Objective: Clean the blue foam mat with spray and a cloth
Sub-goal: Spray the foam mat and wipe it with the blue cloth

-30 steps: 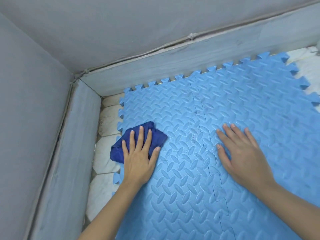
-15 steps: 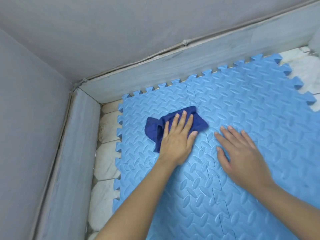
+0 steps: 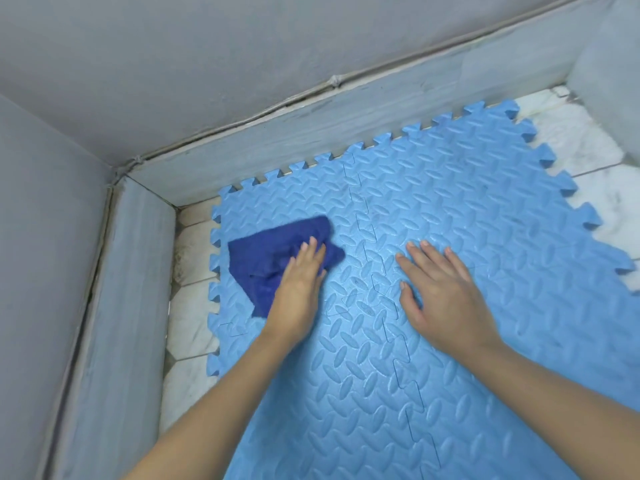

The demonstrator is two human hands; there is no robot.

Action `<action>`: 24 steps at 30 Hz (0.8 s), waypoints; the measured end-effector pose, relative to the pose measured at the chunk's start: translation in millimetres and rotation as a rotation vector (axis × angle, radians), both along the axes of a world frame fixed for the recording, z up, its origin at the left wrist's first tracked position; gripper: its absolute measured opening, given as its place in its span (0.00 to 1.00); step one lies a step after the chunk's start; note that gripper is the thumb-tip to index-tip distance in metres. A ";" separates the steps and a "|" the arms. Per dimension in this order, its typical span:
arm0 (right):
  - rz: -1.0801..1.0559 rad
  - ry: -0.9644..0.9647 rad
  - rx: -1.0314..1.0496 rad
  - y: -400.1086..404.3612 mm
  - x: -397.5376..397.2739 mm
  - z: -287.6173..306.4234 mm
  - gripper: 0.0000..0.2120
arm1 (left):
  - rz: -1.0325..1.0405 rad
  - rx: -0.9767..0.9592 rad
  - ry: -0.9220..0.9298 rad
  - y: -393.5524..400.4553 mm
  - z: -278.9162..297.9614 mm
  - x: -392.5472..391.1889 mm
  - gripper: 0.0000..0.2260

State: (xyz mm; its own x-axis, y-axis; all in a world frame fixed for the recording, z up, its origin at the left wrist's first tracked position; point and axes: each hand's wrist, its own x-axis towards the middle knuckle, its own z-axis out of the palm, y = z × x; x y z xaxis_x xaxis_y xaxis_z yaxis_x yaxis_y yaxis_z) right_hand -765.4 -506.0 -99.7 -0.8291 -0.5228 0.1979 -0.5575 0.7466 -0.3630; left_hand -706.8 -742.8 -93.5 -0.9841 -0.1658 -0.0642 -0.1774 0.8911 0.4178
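The blue foam mat (image 3: 467, 209), made of interlocking tiles with a ridged pattern, covers most of the floor. A dark blue cloth (image 3: 273, 254) lies crumpled on its left part. My left hand (image 3: 299, 289) presses flat on the cloth's right side with straight fingers. My right hand (image 3: 443, 292) rests flat on the bare mat just right of the tile seam, fingers spread. No spray bottle is in view.
Grey walls with a grey skirting board (image 3: 346, 119) meet in a corner at the upper left. A strip of white marble floor (image 3: 190, 317) shows along the mat's left edge, and more marble floor (image 3: 581, 143) at the upper right.
My left hand has slid the cloth back to the left across the mat, after having swept it right and further from me. My right hand has stayed planted on the mat.
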 end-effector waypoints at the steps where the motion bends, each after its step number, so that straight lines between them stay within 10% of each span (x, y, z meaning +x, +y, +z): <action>1: 0.005 -0.014 -0.016 0.4 0.0 -0.7 0.22 | -0.070 -0.006 0.005 17.7 -1.3 21.9 0.21; 6: -0.068 -0.211 -0.339 20.7 -9.0 3.5 0.23 | -0.393 -0.130 -0.019 80.4 2.2 100.7 0.21; 11: -0.117 -0.011 0.082 62.4 -1.5 -1.4 0.24 | -0.383 -0.264 -0.019 61.9 5.6 20.1 0.25; 18: -0.129 -0.049 0.097 61.3 1.5 2.2 0.24 | -0.076 -0.167 -0.046 52.3 -1.3 -84.0 0.24; 24: -0.140 -0.018 0.076 62.8 0.8 3.4 0.23 | -0.574 -0.101 -0.058 78.1 13.3 45.5 0.24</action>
State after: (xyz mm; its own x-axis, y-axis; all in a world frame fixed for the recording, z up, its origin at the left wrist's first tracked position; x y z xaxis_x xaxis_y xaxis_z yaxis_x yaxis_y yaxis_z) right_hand -764.7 -443.3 -96.2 -0.8979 -0.4151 0.1462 -0.4401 0.8423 -0.3113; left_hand -661.3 -664.7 -80.2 -0.9134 0.3849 -0.1328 0.3255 0.8862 0.3296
